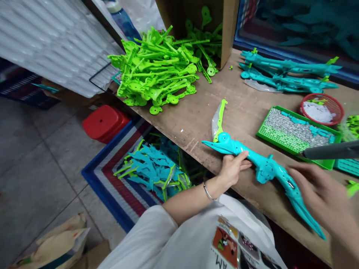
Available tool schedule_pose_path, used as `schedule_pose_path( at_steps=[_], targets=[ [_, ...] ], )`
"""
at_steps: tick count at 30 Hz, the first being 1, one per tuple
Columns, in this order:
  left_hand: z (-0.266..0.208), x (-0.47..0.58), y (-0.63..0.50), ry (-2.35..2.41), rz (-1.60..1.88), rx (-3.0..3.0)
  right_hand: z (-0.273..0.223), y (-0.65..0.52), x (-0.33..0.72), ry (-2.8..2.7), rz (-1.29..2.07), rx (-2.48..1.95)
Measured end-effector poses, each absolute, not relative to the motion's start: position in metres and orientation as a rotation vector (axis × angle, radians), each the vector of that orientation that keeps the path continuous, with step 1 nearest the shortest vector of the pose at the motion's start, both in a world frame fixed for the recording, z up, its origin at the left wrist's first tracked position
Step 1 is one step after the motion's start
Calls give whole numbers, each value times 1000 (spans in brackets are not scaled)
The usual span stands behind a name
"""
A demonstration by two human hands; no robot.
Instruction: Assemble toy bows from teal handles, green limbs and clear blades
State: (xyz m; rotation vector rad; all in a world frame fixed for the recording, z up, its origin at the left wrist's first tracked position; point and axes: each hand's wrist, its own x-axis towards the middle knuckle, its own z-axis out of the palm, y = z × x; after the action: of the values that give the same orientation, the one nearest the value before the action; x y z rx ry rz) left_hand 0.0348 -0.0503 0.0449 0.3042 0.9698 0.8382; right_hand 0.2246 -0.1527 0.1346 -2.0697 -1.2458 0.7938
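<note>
A long curved teal plastic toy part [265, 169] lies at a slant over the table's front edge. My left hand [234, 168] grips its narrow section, with the thumb on top and the fingers around the underside. From the round hub at its far left end, a lime-green arm with a clear blade-like piece [218, 121] sticks up. Over the right half of the toy part is my right hand [316, 186], smeared by motion. Its fingertips are close to a slot in the part; whether they touch it or hold anything cannot be made out.
A heap of lime-green plastic parts [159, 71] lies at the back left. To the right stand a green tray of small screws [297, 129], a red basket [338, 108] and more teal assemblies [291, 71]. A dark tool [331, 150] juts in. A crate [105, 164] of finished-looking parts sits below.
</note>
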Motion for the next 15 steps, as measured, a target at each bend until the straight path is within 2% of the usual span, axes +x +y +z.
schedule_pose_path(
  at_steps=[2,5,7,12,15],
  targets=[
    [44,37,-54,953,846,297,121,-81,196,-1552,798,-1892],
    [40,41,-56,929,854,302,91,-4,158,-1689,989,-1733],
    [37,39,-55,911,828,317,77,19,140,-1759,1033,-1806],
    [43,0,-45,824,611,449,77,21,126,-1977,787,-2174],
    [46,-31,-36,916,826,425,79,17,124,-2034,767,-2260]
  ],
)
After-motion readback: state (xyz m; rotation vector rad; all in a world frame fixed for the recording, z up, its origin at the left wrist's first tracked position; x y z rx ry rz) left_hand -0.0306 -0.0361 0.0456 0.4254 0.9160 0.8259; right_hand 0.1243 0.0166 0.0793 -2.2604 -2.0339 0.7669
